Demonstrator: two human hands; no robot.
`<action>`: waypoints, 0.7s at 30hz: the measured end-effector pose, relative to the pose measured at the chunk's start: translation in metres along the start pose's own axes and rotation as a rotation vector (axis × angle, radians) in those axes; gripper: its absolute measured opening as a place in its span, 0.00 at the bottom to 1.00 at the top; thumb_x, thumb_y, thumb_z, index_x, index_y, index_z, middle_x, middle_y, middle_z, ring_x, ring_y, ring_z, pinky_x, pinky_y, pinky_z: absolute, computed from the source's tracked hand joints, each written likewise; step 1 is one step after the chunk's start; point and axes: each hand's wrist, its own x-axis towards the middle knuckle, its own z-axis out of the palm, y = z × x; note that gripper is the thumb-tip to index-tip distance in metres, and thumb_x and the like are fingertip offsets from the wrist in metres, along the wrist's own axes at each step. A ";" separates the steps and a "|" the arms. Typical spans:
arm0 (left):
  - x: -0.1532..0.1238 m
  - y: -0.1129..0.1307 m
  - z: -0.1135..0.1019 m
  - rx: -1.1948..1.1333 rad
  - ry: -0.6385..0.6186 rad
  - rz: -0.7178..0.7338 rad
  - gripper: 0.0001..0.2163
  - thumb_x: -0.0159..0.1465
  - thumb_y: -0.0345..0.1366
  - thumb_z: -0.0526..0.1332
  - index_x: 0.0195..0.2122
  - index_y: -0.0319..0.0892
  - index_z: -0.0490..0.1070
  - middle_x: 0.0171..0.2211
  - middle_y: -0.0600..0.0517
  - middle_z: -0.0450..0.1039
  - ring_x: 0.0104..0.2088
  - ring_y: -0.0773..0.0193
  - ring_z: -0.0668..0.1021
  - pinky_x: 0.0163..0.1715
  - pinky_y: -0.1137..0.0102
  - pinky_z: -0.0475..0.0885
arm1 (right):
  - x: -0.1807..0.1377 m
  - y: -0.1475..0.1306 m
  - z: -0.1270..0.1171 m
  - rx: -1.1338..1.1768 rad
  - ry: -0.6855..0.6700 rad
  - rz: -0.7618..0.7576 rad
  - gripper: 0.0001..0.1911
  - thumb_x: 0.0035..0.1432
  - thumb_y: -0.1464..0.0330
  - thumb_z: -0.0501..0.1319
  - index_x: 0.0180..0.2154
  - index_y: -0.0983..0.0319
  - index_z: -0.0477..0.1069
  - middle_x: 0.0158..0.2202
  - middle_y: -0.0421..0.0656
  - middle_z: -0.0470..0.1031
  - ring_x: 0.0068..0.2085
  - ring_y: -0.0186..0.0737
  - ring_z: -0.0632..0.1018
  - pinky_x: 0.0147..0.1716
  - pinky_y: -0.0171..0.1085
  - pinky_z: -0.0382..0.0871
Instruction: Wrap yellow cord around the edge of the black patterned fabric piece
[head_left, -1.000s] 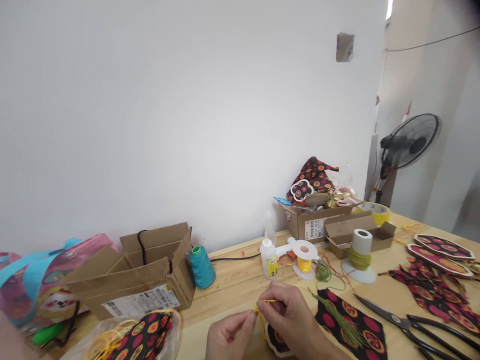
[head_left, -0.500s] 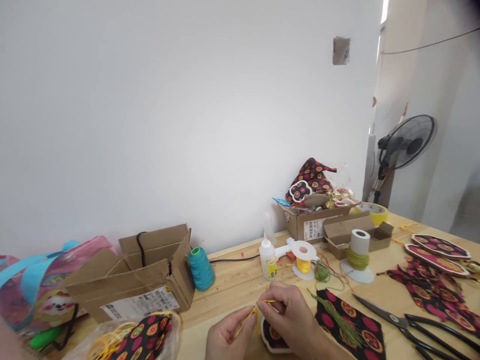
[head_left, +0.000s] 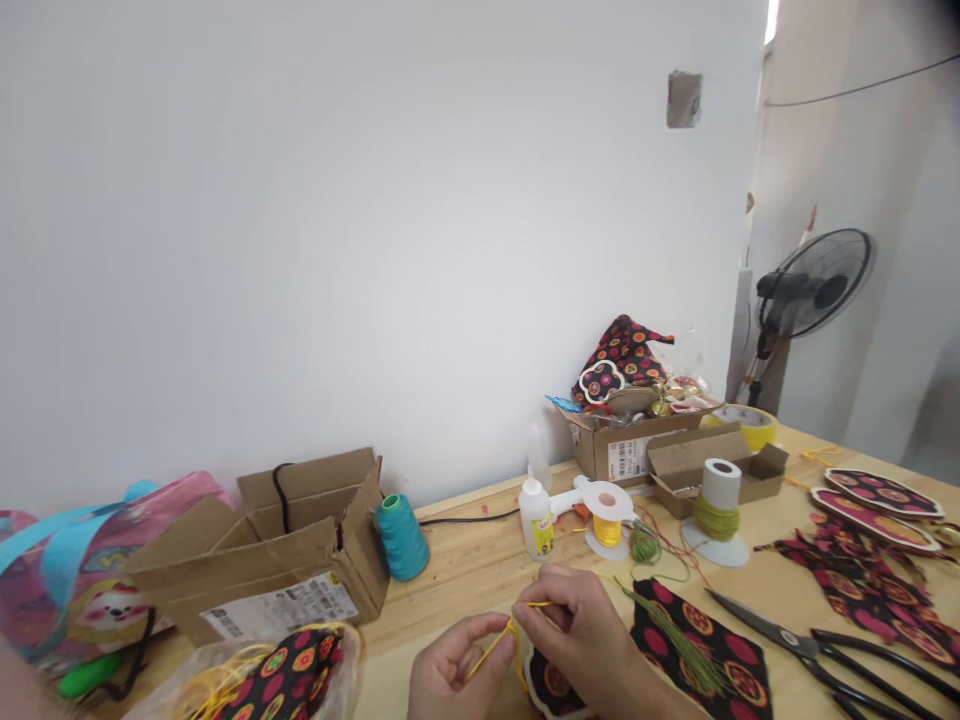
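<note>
A yellow cord [head_left: 513, 630] runs between my two hands near the table's front edge. My left hand [head_left: 457, 665] pinches one stretch of it between thumb and forefinger. Close beside it, my right hand [head_left: 574, 625] has its fingertips closed on another part of the cord, where a small loop shows. Beneath the right hand lies a pale-edged piece [head_left: 553, 685] covered in dark patterned fabric, partly hidden by that hand. To the right of my wrist, a bundle of green cords [head_left: 686, 640] rests on a black fabric piece [head_left: 739, 665] with pink and orange circles.
Black-handled scissors [head_left: 806, 645] lie at the right. Behind my hands stand a glue bottle [head_left: 537, 520], a yellow cord spool [head_left: 607, 530] and a green cord spool [head_left: 716, 520]. At left are a teal thread cone [head_left: 403, 538], an open cardboard box [head_left: 180, 570] and a plastic bag [head_left: 345, 670].
My left hand has shifted slightly left, widening the gap to the right hand. The cord between them now forms a more open loop, and more of the fabric-covered piece shows.
</note>
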 end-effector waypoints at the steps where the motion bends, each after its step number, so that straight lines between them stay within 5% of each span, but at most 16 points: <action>1: 0.000 -0.001 0.000 -0.005 -0.001 -0.012 0.12 0.36 0.42 0.67 0.19 0.39 0.74 0.15 0.53 0.74 0.18 0.65 0.74 0.16 0.78 0.68 | 0.000 -0.001 0.000 0.003 -0.003 -0.003 0.09 0.48 0.71 0.55 0.21 0.64 0.71 0.16 0.34 0.54 0.19 0.29 0.60 0.20 0.29 0.53; 15: 0.002 0.002 -0.001 -0.019 0.011 -0.043 0.10 0.35 0.40 0.67 0.16 0.39 0.74 0.12 0.54 0.73 0.15 0.68 0.71 0.16 0.79 0.66 | -0.001 -0.002 0.000 -0.087 0.023 -0.013 0.10 0.49 0.71 0.54 0.20 0.63 0.70 0.16 0.35 0.58 0.19 0.29 0.61 0.20 0.29 0.52; 21: 0.001 0.006 0.000 -0.033 0.045 -0.053 0.10 0.34 0.39 0.68 0.16 0.38 0.74 0.14 0.53 0.74 0.17 0.67 0.72 0.17 0.78 0.67 | 0.003 0.011 0.003 0.196 -0.015 0.251 0.09 0.46 0.67 0.56 0.19 0.65 0.68 0.15 0.34 0.56 0.18 0.28 0.58 0.17 0.29 0.48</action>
